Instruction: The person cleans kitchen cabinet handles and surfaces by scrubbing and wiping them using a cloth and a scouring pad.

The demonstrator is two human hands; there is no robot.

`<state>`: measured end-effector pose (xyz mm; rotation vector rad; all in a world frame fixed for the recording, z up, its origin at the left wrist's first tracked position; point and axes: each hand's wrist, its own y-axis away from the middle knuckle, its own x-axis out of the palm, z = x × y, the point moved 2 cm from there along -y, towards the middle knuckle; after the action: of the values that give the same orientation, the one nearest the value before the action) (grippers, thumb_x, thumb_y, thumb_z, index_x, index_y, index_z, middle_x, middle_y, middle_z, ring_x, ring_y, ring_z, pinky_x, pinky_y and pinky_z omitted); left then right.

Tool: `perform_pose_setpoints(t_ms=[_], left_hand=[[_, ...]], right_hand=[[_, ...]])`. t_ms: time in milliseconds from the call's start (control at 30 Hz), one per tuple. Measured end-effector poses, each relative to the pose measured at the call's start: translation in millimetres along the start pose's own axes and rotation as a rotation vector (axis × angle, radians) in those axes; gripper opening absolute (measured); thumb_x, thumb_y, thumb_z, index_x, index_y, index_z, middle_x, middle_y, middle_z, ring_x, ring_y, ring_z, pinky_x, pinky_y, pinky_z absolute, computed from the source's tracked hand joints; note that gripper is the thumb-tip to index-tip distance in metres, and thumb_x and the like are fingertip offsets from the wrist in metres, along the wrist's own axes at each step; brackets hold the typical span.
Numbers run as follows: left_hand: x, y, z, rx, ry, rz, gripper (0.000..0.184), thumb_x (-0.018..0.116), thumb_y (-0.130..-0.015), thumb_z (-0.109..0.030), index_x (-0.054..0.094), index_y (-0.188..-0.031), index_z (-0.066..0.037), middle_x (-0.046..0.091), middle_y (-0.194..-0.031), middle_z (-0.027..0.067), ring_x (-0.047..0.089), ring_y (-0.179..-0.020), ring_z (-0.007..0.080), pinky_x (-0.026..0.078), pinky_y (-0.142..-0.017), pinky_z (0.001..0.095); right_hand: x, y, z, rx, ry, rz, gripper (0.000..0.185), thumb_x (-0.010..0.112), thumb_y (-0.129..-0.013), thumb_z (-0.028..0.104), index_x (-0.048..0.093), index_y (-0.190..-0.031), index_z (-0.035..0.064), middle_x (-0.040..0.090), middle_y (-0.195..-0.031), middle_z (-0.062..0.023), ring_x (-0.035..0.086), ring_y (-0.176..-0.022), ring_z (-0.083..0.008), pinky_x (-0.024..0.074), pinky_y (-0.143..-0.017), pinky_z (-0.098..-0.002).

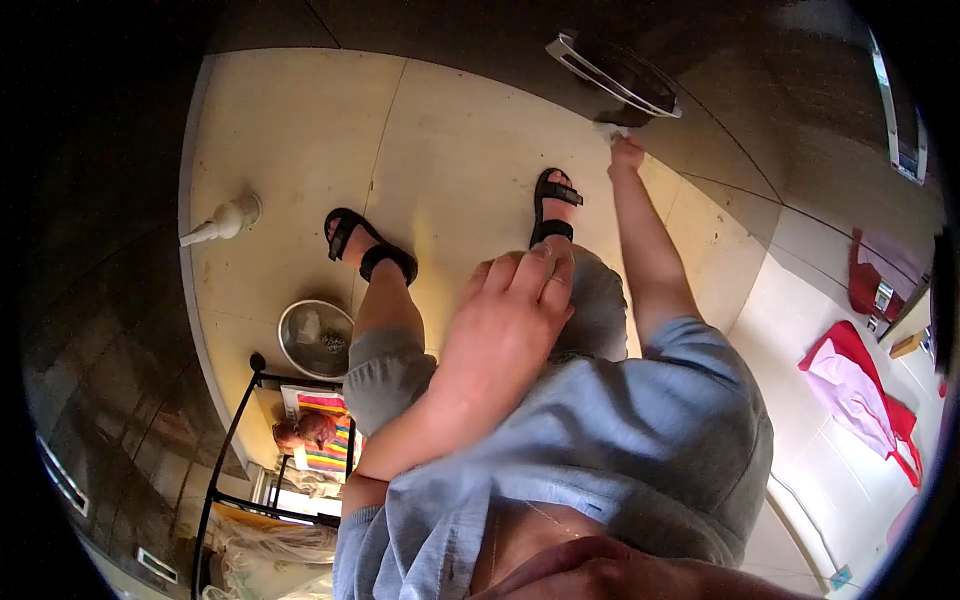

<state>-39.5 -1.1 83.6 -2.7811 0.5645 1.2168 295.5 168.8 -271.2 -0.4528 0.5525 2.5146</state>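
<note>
with the right arm outstretched, the right hand pinches a white cloth at the dark cabinet, while the left hand droops near the right knee, fingers bent, hold unclear.

Bottle, basin on floor
</note>
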Motion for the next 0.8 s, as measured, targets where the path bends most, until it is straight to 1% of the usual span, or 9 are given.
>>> perform_pose_setpoints(t_ms=[67,133,200,367,433,533,567,633,800], left_hand=[[1.8,-0.1,-1.7,0.009,0.056,-0.028,0.047,0.064,-0.072,-0.018,0.051,-0.115,-0.005,0.051,-0.113,0.0135,0.051,-0.099,0.0314,0.045,-0.082,0.0401],[5.6,-3.1,1.2,-0.003,0.130,-0.084,0.047,0.064,-0.073,-0.017,0.050,-0.116,-0.005,0.050,-0.115,0.0146,0.050,-0.101,0.0332,0.044,-0.083,0.0408],[5.6,-9.6,4.2,-0.082,0.183,-0.182,0.046,0.065,-0.074,-0.015,0.050,-0.116,-0.004,0.047,-0.120,0.0163,0.049,-0.103,0.0362,0.044,-0.084,0.0420],[5.8,-21.0,13.9,-0.132,0.130,-0.476,0.046,0.067,-0.073,-0.016,0.051,-0.114,-0.004,0.047,-0.122,0.0182,0.052,-0.101,0.0369,0.045,-0.082,0.0408],[12.8,-25.8,20.4,-0.185,0.308,-0.357,0.048,0.068,-0.072,-0.015,0.051,-0.115,-0.004,0.050,-0.118,0.0189,0.055,-0.097,0.0356,0.046,-0.080,0.0397],[6.2,-29.1,17.8,-0.323,0.665,-0.215,0.047,0.067,-0.070,-0.013,0.052,-0.114,-0.003,0.054,-0.113,0.0190,0.058,-0.093,0.0340,0.047,-0.077,0.0393],[4.9,-32.6,13.8,-0.373,0.801,-0.161,0.046,0.067,-0.070,-0.012,0.053,-0.113,-0.003,0.055,-0.111,0.0189,0.058,-0.091,0.0334,0.047,-0.076,0.0393],[15.0,-40.8,8.1,-0.269,0.534,-0.275,0.042,0.065,-0.070,-0.010,0.055,-0.109,-0.001,0.053,-0.112,0.0209,0.058,-0.092,0.0349,0.048,-0.076,0.0399],[62.1,-52.1,-9.7,-0.060,0.316,-0.264,0.044,0.060,-0.068,-0.006,0.052,-0.111,0.003,0.047,-0.118,0.0266,0.052,-0.103,0.0379,0.044,-0.088,0.0397]], right_hand=[[-23.4,25.2,21.0,0.191,-0.172,0.084,0.016,0.052,-0.083,0.007,0.048,-0.099,0.0055,0.053,-0.086,-0.0063,0.051,-0.081,-0.0188,0.0455,-0.077,-0.0318],[-31.3,82.8,77.1,0.373,-0.418,0.389,0.019,0.052,-0.086,0.011,0.047,-0.104,0.0095,0.054,-0.093,-0.0046,0.053,-0.084,-0.0186,0.0464,-0.078,-0.0324],[-34.7,126.1,118.5,0.361,-0.520,0.677,0.020,0.048,-0.089,0.016,0.047,-0.108,0.0092,0.056,-0.099,-0.0052,0.055,-0.089,-0.0194,0.0470,-0.078,-0.0348],[-29.3,232.4,217.6,0.356,-0.508,0.979,0.022,0.046,-0.091,0.019,0.049,-0.108,0.0060,0.058,-0.101,-0.0052,0.056,-0.091,-0.0174,0.0458,-0.081,-0.0329],[-34.5,245.2,226.0,0.287,-0.472,1.164,0.024,0.045,-0.092,0.021,0.050,-0.110,0.0055,0.058,-0.101,-0.0046,0.056,-0.092,-0.0168,0.0442,-0.084,-0.0299],[-33.5,242.7,231.0,-0.044,-0.320,0.970,0.030,0.045,-0.093,0.024,0.046,-0.118,0.0071,0.057,-0.106,-0.0067,0.056,-0.093,-0.0191,0.0436,-0.087,-0.0334],[-37.7,246.2,233.8,0.069,-0.412,0.942,0.032,0.044,-0.093,0.025,0.044,-0.120,0.0082,0.057,-0.107,-0.0072,0.055,-0.095,-0.0195,0.0432,-0.087,-0.0346],[-35.4,275.0,255.4,0.289,-0.600,0.864,0.037,0.044,-0.093,0.027,0.040,-0.126,0.0103,0.055,-0.110,-0.0084,0.054,-0.099,-0.0202,0.0424,-0.089,-0.0368],[-32.0,273.5,230.0,0.279,-0.534,0.870,0.045,0.036,-0.095,0.034,0.031,-0.134,0.0122,0.044,-0.129,-0.0122,0.043,-0.118,-0.0256,0.0367,-0.097,-0.0377]])
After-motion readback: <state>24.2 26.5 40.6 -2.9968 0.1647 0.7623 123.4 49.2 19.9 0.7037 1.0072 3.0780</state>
